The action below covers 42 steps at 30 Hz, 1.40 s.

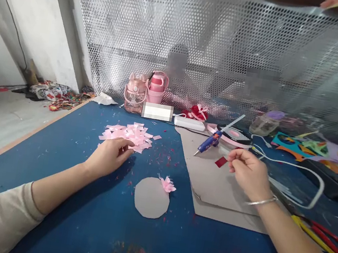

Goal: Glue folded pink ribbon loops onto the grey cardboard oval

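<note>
My left hand (112, 156) reaches over the near side of a heap of pink ribbon pieces (129, 130), thumb and forefinger bent with a gap between the tips. Nothing shows in its grasp. My right hand (247, 172) is over the grey cardboard sheet (226, 188), fingers curled in against the thumb; whatever they hold, if anything, is hidden. A small dark red square (221, 162) is just left of its fingertips. Beyond it, a blue glue gun (210, 143) points its nozzle down left. Between my hands, a round grey cardboard disc (151, 199) bears a pink ribbon tuft (167, 184) at its upper right edge.
Pink bottles (135, 95), a white power strip (189, 124) and a red bow (199, 112) stand along the perforated metal screen (160, 25). To the right are a white cable (319, 186), coloured scraps (330, 151) and red-and-yellow handles (325, 241).
</note>
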### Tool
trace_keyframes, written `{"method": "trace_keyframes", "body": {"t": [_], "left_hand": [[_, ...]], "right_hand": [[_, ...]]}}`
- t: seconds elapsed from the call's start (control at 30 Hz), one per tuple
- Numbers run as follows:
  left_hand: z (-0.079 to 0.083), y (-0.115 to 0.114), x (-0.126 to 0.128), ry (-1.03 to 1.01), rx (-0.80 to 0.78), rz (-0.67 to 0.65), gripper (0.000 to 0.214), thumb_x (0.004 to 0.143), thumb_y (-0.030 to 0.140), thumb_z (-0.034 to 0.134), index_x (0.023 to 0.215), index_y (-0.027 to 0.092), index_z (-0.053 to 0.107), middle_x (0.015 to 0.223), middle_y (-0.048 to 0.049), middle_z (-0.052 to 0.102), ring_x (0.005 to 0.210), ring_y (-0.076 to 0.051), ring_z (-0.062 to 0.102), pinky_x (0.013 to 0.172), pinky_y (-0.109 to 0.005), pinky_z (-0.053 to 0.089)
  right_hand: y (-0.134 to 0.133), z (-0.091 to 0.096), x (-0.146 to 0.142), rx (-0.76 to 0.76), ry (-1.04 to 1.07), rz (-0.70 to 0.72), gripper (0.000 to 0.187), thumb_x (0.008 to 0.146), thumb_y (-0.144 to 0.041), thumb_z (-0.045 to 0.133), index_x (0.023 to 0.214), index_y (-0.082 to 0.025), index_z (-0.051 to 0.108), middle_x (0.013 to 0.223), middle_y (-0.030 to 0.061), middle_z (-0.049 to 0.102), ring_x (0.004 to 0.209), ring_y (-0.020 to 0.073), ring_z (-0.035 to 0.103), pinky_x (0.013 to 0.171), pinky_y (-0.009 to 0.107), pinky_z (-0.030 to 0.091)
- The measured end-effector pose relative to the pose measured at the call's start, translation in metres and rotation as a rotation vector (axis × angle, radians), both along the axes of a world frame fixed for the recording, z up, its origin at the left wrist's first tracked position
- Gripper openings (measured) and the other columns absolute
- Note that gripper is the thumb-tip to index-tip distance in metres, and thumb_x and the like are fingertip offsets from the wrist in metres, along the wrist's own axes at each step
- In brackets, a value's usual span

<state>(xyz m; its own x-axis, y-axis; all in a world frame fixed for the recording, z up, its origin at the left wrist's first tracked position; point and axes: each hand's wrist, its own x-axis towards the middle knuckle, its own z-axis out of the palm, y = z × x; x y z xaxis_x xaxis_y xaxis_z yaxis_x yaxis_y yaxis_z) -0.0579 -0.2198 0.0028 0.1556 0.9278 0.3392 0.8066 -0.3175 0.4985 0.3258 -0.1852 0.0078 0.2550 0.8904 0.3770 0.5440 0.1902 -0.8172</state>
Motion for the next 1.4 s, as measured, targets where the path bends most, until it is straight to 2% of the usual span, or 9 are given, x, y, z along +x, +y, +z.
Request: {"method": "trace_keyframes", "body": {"t": [0.17,0.33,0.63,0.7,0.8,0.87,1.07,1.4], "left_hand": [[-0.005,-0.005,-0.002,0.002,-0.059,0.001,0.033,0.088,0.040,0.051,0.099,0.019,0.074,0.071,-0.0031,0.070,0.056,-0.017,0.058,0.055,-0.027,0.045],[-0.003,-0.005,-0.002,0.016,-0.064,-0.012,0.033,0.089,0.041,0.051,0.097,0.019,0.074,0.077,-0.0044,0.072,0.059,-0.017,0.060,0.058,-0.028,0.047],[-0.008,0.001,0.007,0.106,-0.057,-0.022,0.019,0.093,0.031,0.058,0.099,0.016,0.069,0.092,-0.0051,0.072,0.078,-0.017,0.066,0.076,-0.035,0.054],[-0.008,0.003,0.009,0.125,-0.086,-0.014,0.020,0.094,0.033,0.059,0.099,0.015,0.067,0.096,-0.0051,0.070,0.083,-0.017,0.066,0.080,-0.037,0.055],[-0.007,0.008,0.011,0.140,-0.122,0.003,0.023,0.095,0.034,0.058,0.107,0.016,0.066,0.105,-0.0068,0.068,0.091,-0.019,0.066,0.084,-0.040,0.055],[-0.007,0.011,0.011,0.148,-0.147,0.016,0.024,0.096,0.034,0.058,0.109,0.016,0.065,0.105,-0.0069,0.068,0.091,-0.019,0.066,0.083,-0.040,0.056],[-0.007,0.014,0.009,0.162,-0.149,0.018,0.025,0.095,0.035,0.059,0.108,0.015,0.065,0.102,-0.0063,0.069,0.089,-0.019,0.066,0.082,-0.040,0.055],[-0.010,0.019,0.006,0.158,-0.151,-0.001,0.022,0.094,0.033,0.060,0.105,0.015,0.067,0.099,-0.0056,0.069,0.090,-0.019,0.066,0.083,-0.040,0.055]], "right_hand": [[-0.004,-0.001,-0.006,-0.050,0.023,0.051,0.010,0.063,-0.021,0.050,0.067,-0.020,0.059,0.054,0.0003,0.057,0.046,0.0129,0.051,0.045,0.025,0.042],[-0.007,-0.003,-0.012,-0.062,0.049,0.105,0.011,0.063,-0.022,0.049,0.065,-0.019,0.059,0.057,0.0013,0.060,0.049,0.0122,0.054,0.048,0.024,0.048],[0.002,-0.003,-0.004,-0.001,0.072,0.057,0.006,0.068,-0.016,0.063,0.071,-0.019,0.058,0.064,-0.0002,0.062,0.052,0.0125,0.058,0.050,0.025,0.049],[0.006,-0.006,-0.003,-0.021,0.054,0.055,0.011,0.072,-0.014,0.066,0.071,-0.019,0.056,0.062,-0.0025,0.059,0.051,0.0111,0.055,0.049,0.024,0.048],[0.011,-0.016,-0.004,-0.067,0.011,0.059,0.013,0.086,-0.021,0.066,0.078,-0.016,0.057,0.066,-0.0046,0.057,0.053,0.0072,0.051,0.050,0.020,0.046],[0.012,-0.023,-0.006,-0.094,-0.019,0.068,0.015,0.089,-0.022,0.065,0.080,-0.013,0.058,0.068,-0.0047,0.057,0.054,0.0061,0.051,0.050,0.019,0.045],[0.013,-0.031,-0.005,-0.048,-0.074,0.078,0.009,0.069,-0.013,0.069,0.069,-0.018,0.062,0.063,-0.0012,0.059,0.054,0.0109,0.050,0.049,0.024,0.043],[0.011,-0.032,-0.002,-0.030,-0.115,0.126,0.006,0.067,-0.023,0.067,0.069,-0.020,0.062,0.063,0.0009,0.060,0.050,0.0123,0.049,0.046,0.026,0.042]]}}
